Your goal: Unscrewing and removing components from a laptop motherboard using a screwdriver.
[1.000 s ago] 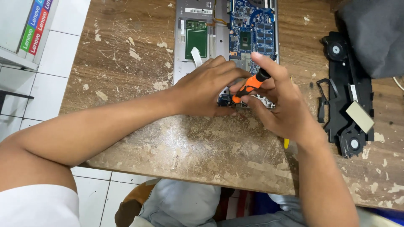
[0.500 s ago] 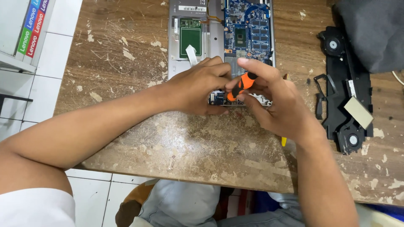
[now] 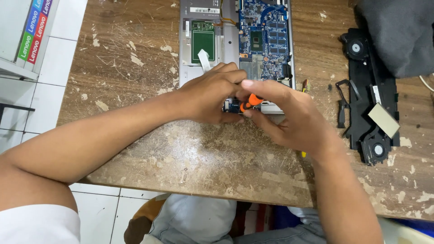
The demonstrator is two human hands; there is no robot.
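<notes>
Over the opened laptop point(image 3: 235, 49), right hand point(image 3: 289, 117) pinching an orange screwdriver point(image 3: 250, 102), left hand point(image 3: 210, 97) curled beside it.

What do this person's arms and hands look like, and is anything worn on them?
Both hands, the left hand and the right hand, are bare: no gloves, rings or watch show. Both forearms are uncovered. A short white sleeve covers the left upper arm.
</notes>
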